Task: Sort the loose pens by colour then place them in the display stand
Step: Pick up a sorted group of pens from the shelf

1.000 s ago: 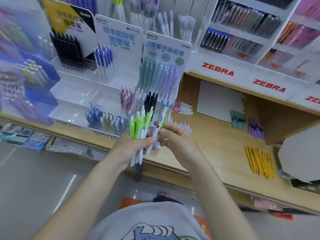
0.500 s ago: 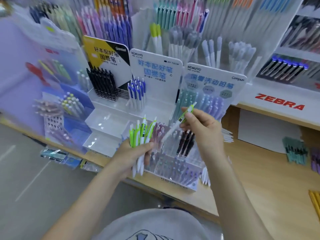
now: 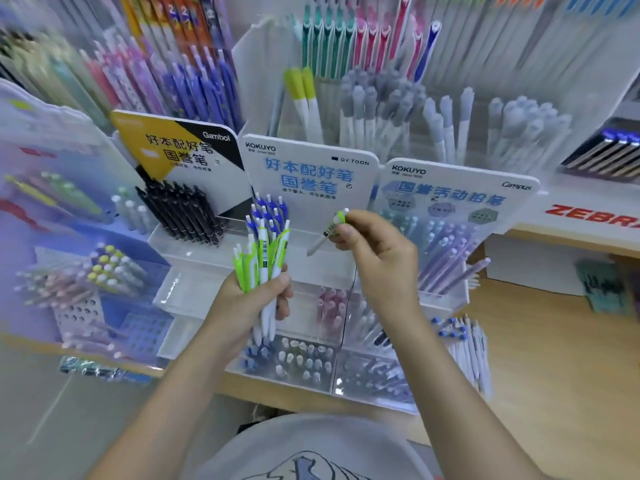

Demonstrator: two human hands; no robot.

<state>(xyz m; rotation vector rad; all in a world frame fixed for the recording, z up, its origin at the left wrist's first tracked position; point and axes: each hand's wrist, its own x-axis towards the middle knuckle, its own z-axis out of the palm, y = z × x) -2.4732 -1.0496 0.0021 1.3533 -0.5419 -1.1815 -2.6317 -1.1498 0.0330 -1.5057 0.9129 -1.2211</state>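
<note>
- Pens, green-and-white: a bunch [image 3: 262,268] is in the left hand [image 3: 254,306], fingers wrapped round the barrels, clip ends up, tips poking out below the fist.
- Single green pen [image 3: 329,231] is in the right hand [image 3: 375,258], pinched between thumb and fingertips near its clip end, tilted, tip pointing down-left.
- Single pen is well apart from the bunch, hanging in front of the clear acrylic display stand [image 3: 194,258], touching nothing else.
- Stand has stepped compartments: black pens [image 3: 183,213] upper left, blue pens [image 3: 268,211] just behind the bunch, pink pens [image 3: 329,306] lower down between the two hands.
- Three header cards at the back of the stand: yellow-black Gambol card [image 3: 176,147], white KOKUYO card [image 3: 308,171], Campus card [image 3: 457,192].
- Loose white-and-blue pens [image 3: 465,344] lie on the wooden shelf [image 3: 561,358] just right of the stand.
- White ZEBRA strip [image 3: 588,216] at the right edge, above the shelf.
- Left side of the frame is blurred; contents there unreadable.
</note>
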